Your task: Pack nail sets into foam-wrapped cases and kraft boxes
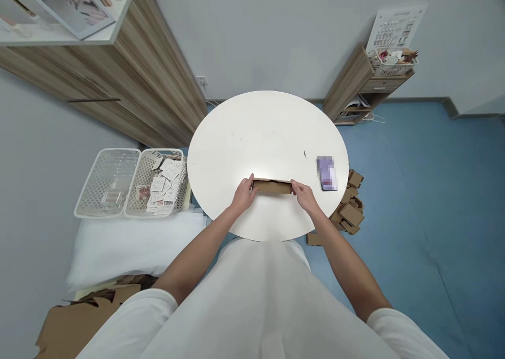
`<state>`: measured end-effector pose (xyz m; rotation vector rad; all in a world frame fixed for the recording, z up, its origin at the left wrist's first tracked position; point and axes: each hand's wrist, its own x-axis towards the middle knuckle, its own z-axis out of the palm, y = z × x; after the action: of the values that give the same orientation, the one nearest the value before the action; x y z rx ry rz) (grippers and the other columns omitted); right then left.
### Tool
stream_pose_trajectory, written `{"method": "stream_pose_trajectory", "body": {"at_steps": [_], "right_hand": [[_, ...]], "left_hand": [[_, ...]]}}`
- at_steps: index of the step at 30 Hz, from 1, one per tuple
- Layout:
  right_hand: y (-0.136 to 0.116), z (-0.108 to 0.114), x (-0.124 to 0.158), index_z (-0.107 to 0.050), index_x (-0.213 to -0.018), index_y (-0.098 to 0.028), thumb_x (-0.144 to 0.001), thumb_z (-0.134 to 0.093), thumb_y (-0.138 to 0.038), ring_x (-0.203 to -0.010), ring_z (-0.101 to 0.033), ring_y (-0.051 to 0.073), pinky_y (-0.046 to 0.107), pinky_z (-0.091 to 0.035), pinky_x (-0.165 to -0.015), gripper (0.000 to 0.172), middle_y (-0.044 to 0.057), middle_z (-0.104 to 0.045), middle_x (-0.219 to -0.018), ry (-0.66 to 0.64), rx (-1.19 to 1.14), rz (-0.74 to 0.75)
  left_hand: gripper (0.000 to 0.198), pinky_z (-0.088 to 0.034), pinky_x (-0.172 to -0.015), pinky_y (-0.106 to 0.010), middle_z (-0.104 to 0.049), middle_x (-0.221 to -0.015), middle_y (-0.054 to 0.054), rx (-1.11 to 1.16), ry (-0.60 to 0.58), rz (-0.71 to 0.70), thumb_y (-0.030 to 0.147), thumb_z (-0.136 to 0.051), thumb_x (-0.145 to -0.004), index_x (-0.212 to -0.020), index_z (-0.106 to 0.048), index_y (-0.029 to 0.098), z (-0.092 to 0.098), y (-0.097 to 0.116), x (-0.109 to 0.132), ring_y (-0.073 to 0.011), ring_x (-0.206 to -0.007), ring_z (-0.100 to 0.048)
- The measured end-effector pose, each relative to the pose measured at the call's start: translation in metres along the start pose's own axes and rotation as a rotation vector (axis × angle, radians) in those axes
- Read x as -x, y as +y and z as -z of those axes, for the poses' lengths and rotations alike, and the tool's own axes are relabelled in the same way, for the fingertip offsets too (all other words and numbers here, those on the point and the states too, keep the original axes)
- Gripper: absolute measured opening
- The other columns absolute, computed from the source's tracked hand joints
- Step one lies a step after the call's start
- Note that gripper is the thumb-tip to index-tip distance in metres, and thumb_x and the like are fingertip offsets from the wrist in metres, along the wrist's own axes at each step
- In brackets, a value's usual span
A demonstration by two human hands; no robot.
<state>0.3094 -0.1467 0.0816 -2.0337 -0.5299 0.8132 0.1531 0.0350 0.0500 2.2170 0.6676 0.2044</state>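
Observation:
A small brown cardboard box (272,187) is held just above or on the near part of the round white table (268,122); I cannot tell if it touches the top. My left hand (244,195) grips its left end, thumb toward me and fingers at the far edge. At the right end, my right hand (302,195) holds the box in the same manner. A slot or dark notch shows in the middle of its upper edge. To the right of my right hand lies a phone-like purple item (327,173), blurred by pixelation.
Several brown boxes (351,211) are heaped on the blue floor at the table's right. Left of the table stand a white basket of printed cards (183,180) and a second white basket (89,193). Flat cardboard (87,322) lies at lower left. A wooden cabinet (158,59) rises behind.

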Motion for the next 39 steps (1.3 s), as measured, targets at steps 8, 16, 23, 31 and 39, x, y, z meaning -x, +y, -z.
{"method": "stream_pose_trajectory", "body": {"at_steps": [8,16,23,31,39], "right_hand": [[0.002,0.003,0.000,-0.065,-0.097,-0.021,-0.074,-0.046,-0.060,-0.076,-0.054,0.017,0.031,-0.039,-0.072,0.050,0.007,-0.061,-0.104,-0.028,-0.128,-0.047],[0.010,0.002,-0.002,-0.055,-0.119,-0.020,-0.073,-0.053,-0.049,-0.072,-0.050,0.014,0.033,-0.041,-0.073,0.055,0.004,-0.059,-0.089,-0.034,-0.214,-0.069],[0.018,-0.001,-0.003,-0.052,-0.119,-0.026,-0.071,-0.056,-0.041,-0.071,-0.050,0.013,0.032,-0.044,-0.071,0.050,0.001,-0.053,-0.085,-0.055,-0.232,-0.062],[0.025,-0.006,-0.004,-0.050,-0.116,-0.028,-0.071,-0.055,-0.037,-0.072,-0.052,0.012,0.032,-0.045,-0.070,0.046,0.003,-0.051,-0.103,-0.034,-0.217,-0.054],[0.024,-0.013,-0.003,-0.048,-0.113,-0.028,-0.071,-0.052,-0.031,-0.078,-0.056,0.014,0.031,-0.044,-0.068,0.043,0.005,-0.052,-0.118,0.002,-0.202,-0.051]], "left_hand": [[0.049,-0.042,-0.075,-0.030,-0.048,-0.081,-0.003,0.100,-0.013,0.080,0.042,-0.035,-0.088,-0.131,-0.040,0.019,0.009,0.009,0.000,-0.0154,-0.075,-0.049],[0.043,-0.041,-0.078,-0.030,-0.050,-0.085,-0.003,0.184,-0.028,0.164,0.038,-0.034,-0.088,-0.127,-0.046,0.023,0.011,0.005,-0.003,-0.0151,-0.081,-0.050],[0.044,-0.043,-0.074,-0.026,-0.049,-0.087,-0.002,0.264,-0.047,0.186,0.028,-0.044,-0.082,-0.126,-0.046,0.023,0.009,-0.001,-0.005,-0.0127,-0.078,-0.050],[0.042,-0.045,-0.069,-0.026,-0.051,-0.098,-0.004,0.322,-0.068,0.185,0.028,-0.047,-0.081,-0.123,-0.047,0.025,0.003,-0.011,-0.005,-0.0108,-0.072,-0.051],[0.040,-0.047,-0.070,-0.029,-0.051,-0.113,-0.007,0.364,-0.053,0.224,0.025,-0.046,-0.081,-0.122,-0.046,0.026,-0.001,-0.010,-0.003,-0.0132,-0.081,-0.055]]}}
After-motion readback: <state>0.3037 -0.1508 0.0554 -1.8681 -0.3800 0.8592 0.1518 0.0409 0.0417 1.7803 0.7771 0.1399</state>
